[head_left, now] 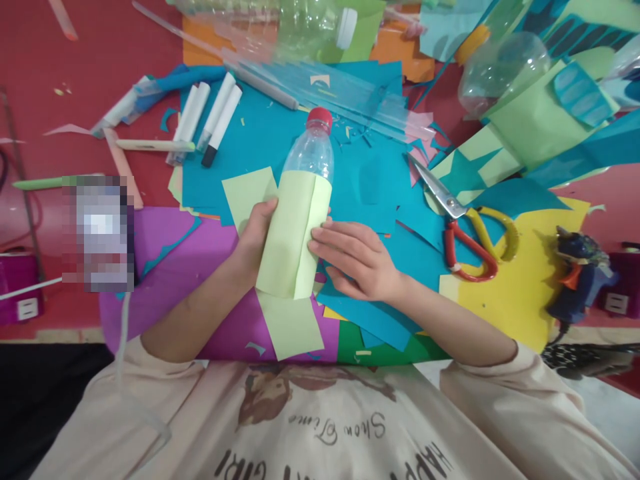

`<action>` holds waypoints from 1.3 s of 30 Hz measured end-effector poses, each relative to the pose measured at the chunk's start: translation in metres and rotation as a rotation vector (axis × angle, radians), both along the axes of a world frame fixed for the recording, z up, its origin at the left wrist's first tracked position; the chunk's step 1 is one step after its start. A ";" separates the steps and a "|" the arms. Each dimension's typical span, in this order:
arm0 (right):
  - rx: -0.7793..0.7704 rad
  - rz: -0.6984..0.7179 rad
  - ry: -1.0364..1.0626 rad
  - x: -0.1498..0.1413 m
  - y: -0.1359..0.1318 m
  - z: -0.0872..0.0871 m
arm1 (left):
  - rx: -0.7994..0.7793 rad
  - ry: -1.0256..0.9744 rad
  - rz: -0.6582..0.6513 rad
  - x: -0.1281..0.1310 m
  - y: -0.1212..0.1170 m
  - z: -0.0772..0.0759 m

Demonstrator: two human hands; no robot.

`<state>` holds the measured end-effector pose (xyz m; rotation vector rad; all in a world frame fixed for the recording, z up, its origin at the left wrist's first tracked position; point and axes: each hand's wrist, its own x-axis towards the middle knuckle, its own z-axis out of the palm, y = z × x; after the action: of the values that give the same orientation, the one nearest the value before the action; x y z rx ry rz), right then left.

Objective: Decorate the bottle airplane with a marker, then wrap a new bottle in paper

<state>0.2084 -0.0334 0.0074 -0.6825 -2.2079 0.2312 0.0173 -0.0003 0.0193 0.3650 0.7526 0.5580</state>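
Observation:
A clear plastic bottle [309, 150] with a red cap leans with its top away from me. Pale green paper [287, 233] wraps its body, and one edge of the paper runs lengthwise as a seam facing up. My left hand [256, 233] grips the wrapped bottle from its left side, thumb on the paper and fingers mostly hidden behind. My right hand [363, 263] presses its fingertips on the paper near the seam, on the right side. Beneath the bottle lies a loose pale green paper piece [291, 330].
Scissors [455, 210] with red and yellow handles lie open on the right, and a glue gun [577, 273] rests farther right. White markers [220, 120] lie at upper left, near a blurred-out phone-like device [103, 233]. Blue sheets [370, 180], glue sticks and more bottles spread across the table.

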 end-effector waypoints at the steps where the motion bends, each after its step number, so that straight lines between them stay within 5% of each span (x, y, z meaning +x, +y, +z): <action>1: 0.019 0.010 -0.015 0.000 -0.001 0.000 | 0.003 -0.010 -0.009 0.000 0.000 -0.001; 11: 0.113 -0.018 -0.098 -0.001 0.000 0.007 | 0.071 0.047 -0.024 -0.001 0.000 -0.004; 21: 0.128 0.089 -0.004 -0.006 -0.005 0.007 | 0.028 0.000 0.120 -0.002 0.000 -0.005; 39: 0.152 0.133 0.031 -0.007 -0.005 0.007 | -0.041 -0.016 0.168 0.003 0.002 0.005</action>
<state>0.2017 -0.0386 0.0148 -0.4477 -2.2170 0.1386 0.0206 0.0017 0.0240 0.2604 0.7824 0.7014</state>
